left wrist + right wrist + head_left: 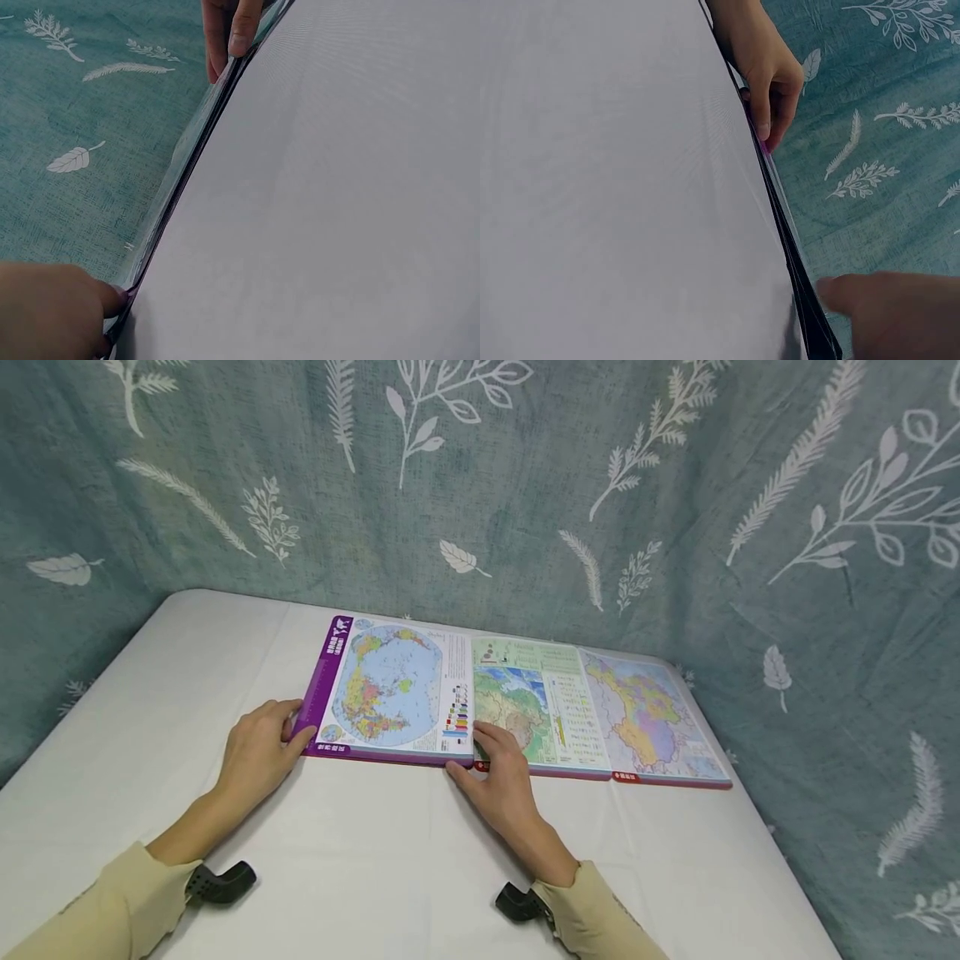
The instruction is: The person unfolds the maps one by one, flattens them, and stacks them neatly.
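Maps [648, 710] lay in a row, placement looked mostly done; our left hand [255, 747] and right hand [504, 781], part-curled, pinched the purple-edged map [393, 681] at its near corners; release probably remained.

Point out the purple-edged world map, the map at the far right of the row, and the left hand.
Purple-edged world map [393, 689]: head view, middle of its printed face.
Far-right map [654, 718]: head view, its multicoloured middle.
Left hand [258, 747]: head view, back of the hand.
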Available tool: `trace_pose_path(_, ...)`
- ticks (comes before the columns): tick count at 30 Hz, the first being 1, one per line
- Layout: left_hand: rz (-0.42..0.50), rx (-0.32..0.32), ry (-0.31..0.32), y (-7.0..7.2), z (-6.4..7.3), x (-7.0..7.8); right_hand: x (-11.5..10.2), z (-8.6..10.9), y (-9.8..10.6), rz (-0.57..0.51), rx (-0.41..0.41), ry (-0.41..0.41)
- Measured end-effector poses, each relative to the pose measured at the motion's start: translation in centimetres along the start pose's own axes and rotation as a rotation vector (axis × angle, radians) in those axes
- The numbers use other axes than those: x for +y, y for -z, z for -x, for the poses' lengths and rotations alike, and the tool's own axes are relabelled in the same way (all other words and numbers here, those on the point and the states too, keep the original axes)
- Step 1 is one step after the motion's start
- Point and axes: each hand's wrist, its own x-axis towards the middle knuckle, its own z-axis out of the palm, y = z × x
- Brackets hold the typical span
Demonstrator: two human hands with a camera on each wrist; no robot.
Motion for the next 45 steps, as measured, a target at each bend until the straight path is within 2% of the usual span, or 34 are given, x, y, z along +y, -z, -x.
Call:
trace_pose_path(3,0.006,-0.006,0.002,0.0,-0.1,0.1,-0.1,-0.1,0.0,0.002,0.016,0.009)
trace_pose_path(7,0.018,-0.016,0.011,0.1,-0.1,0.0,-0.5,-0.1,0.0,-0.042,0.049,-0.034)
trace_pose_path(13,0.016,-0.029,0.015,0.2,-0.2,0.0,-0.7,-0.1,-0.2,-0.222,0.102,-0.141)
trace_pose_path(19,0.005,-0.038,0.013,0.3,-0.4,0.0,-0.6,-0.1,-0.4,-0.371,0.063,-0.191)
trace_pose_path(24,0.014,-0.059,0.031,0.3,-0.3,-0.1,-0.7,-0.1,-0.3,-0.396,0.049,-0.214)
trace_pose_path(30,0.010,-0.071,0.045,0.2,-0.2,-0.3,-0.5,-0.2,0.1,-0.413,0.080,-0.214)
trace_pose_path(36,0.009,-0.070,0.039,0.0,-0.4,-0.4,0.4,-0.1,0.6,-0.459,0.116,-0.241)
trace_pose_path(45,0.010,-0.084,0.058,0.2,-0.4,-0.5,2.6,0.1,2.0,-0.425,0.167,-0.290)
